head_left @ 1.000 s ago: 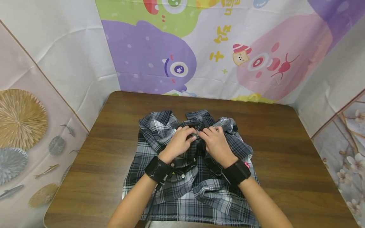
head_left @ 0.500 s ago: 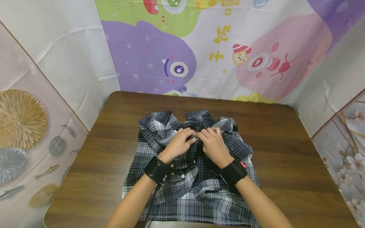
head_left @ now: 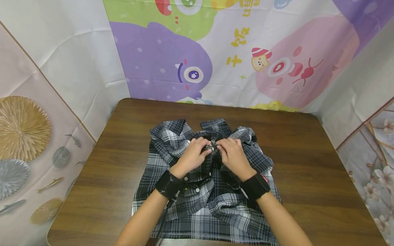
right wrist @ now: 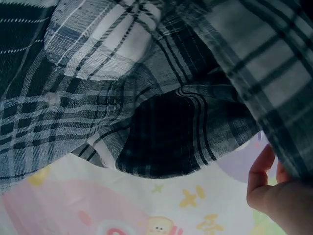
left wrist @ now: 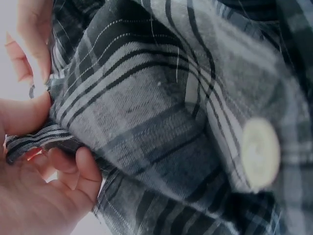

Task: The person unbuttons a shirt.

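Observation:
A black, grey and white plaid shirt [head_left: 197,225] with white buttons [head_left: 197,190] lies spread and rumpled on the wooden table. My left hand [head_left: 193,153] pinches a folded front edge of it near the collar, thumb against fingers. Close beside, my right hand [head_left: 235,157] pinches the facing edge, its fingertips almost meeting the left ones. The left wrist view shows the left hand [left wrist: 44,196] holding a striped strip of cloth, with a large pale button [left wrist: 260,152] near the camera. In the right wrist view, cloth partly covers the right hand [right wrist: 288,200].
The brown table [head_left: 117,171] extends around the shirt on both sides. A cartoon-print curtain [head_left: 160,61] hangs behind its far edge. Black bands [head_left: 169,184] circle both wrists, and a dark cable [head_left: 163,222] runs from the left one toward the near edge.
My right hand shifted inward toward the left hand, then back a little to the right. Bunched cloth now shows between the fingertips. The left hand and the rest of the shirt barely moved.

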A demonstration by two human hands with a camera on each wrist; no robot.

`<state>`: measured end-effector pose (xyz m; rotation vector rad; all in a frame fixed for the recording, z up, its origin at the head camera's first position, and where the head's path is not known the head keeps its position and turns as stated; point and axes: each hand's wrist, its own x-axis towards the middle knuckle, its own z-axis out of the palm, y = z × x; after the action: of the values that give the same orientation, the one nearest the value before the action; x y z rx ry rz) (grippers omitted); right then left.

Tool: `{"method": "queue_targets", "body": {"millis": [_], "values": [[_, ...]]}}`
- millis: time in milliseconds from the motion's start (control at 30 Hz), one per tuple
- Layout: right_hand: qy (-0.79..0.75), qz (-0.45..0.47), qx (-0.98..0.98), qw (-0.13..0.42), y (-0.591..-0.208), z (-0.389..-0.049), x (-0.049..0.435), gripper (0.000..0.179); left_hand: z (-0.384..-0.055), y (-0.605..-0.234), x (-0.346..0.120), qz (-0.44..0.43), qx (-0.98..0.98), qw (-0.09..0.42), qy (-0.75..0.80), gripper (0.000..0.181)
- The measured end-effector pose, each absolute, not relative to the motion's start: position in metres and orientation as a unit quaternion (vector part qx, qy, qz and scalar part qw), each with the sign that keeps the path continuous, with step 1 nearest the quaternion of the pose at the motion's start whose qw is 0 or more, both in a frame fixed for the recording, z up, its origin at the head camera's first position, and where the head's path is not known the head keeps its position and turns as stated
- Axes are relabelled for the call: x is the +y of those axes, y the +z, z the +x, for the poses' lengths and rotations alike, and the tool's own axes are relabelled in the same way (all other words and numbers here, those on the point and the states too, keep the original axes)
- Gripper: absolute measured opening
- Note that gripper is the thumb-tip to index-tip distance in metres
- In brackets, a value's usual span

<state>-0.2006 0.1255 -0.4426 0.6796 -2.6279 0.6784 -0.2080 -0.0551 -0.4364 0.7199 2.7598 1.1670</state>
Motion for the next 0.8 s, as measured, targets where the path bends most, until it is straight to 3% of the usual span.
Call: {"method": "queue_targets", "body": {"millis": [467,800], "values": [[0.304,0.129,-0.939,0.09,-0.434,-0.186,0.136,0.009,-0.201,-0.424,-0.072,0.196,0.91,0.08,0.357,0.022],[0.311,0.16,-0.936,-0.048,-0.441,-0.178,0.142,0.022,-0.194,-0.42,-0.087,0.258,0.898,0.156,0.319,0.031]]}}
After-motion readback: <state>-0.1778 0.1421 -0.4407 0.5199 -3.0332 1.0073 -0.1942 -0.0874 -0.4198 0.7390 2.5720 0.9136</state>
